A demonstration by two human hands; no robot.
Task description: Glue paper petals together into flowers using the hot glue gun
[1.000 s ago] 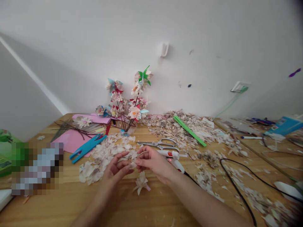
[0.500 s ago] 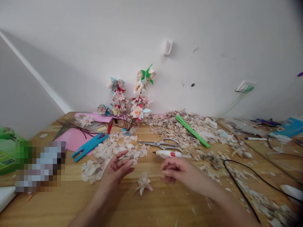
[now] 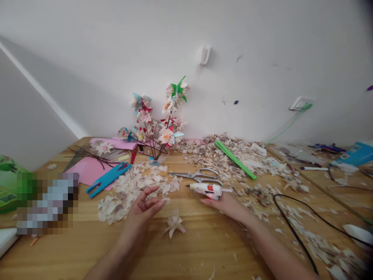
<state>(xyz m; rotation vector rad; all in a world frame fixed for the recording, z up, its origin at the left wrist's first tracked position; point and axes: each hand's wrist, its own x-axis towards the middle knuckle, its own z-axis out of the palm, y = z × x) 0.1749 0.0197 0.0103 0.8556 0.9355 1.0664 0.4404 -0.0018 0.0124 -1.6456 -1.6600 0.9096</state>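
At the middle of the table, my right hand (image 3: 223, 202) is closed around the handle of a white hot glue gun (image 3: 205, 189), its nozzle pointing left and a small red light showing. The hand hides most of the handle. My left hand (image 3: 147, 204) is to the left, fingers curled, with a pale petal (image 3: 166, 201) at the thumb tip. Between the hands, a small flower of pale petals (image 3: 174, 223) lies on the wood. Silver scissors (image 3: 198, 175) lie just behind the glue gun. Loose pale petals (image 3: 136, 184) are heaped beyond my left hand.
Finished flowers on twigs (image 3: 157, 132) stand near the wall. Blue folded strips (image 3: 109, 179) and pink sheets (image 3: 89, 169) lie left; a green strip (image 3: 236, 159) rests on dried scraps (image 3: 201, 149). A black cable (image 3: 294, 233) loops at the right.
My right hand has moved from in front of the glue gun onto its handle, and the gun has turned slightly. My left hand stays nearly in place with the petal.
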